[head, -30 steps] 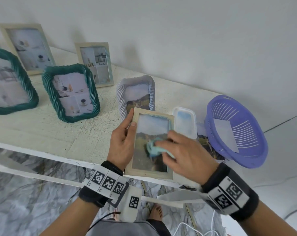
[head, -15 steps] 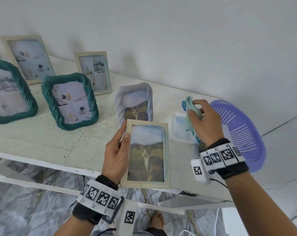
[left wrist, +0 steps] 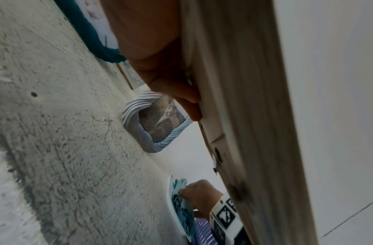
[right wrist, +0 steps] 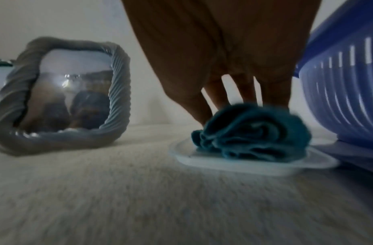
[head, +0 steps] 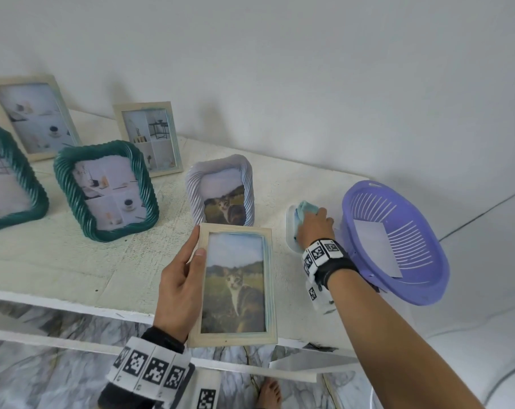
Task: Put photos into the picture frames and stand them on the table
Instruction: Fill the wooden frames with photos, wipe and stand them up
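My left hand (head: 188, 278) grips the left side of a pale wooden frame (head: 235, 286) with a cat photo in it, held over the table's front edge; its thumb lies on the glass. In the left wrist view the frame's edge (left wrist: 240, 102) fills the right side, fingers (left wrist: 177, 92) curled behind it. My right hand (head: 312, 227) holds a crumpled blue cloth (head: 305, 209) down on a white plastic lid (head: 291, 240). The right wrist view shows the fingertips (right wrist: 248, 92) on the cloth (right wrist: 252, 132), which rests on the lid (right wrist: 255, 162).
A white twisted frame (head: 221, 190) with a cat photo stands just behind the held one. Two green frames (head: 106, 190) and two wooden frames (head: 148, 138) stand to the left by the wall. A purple basket (head: 398, 243) holding a sheet sits at the right.
My right hand took the cloth off the frame's glass, carried it right and lowered it onto the white lid. The left hand kept hold of the wooden frame.
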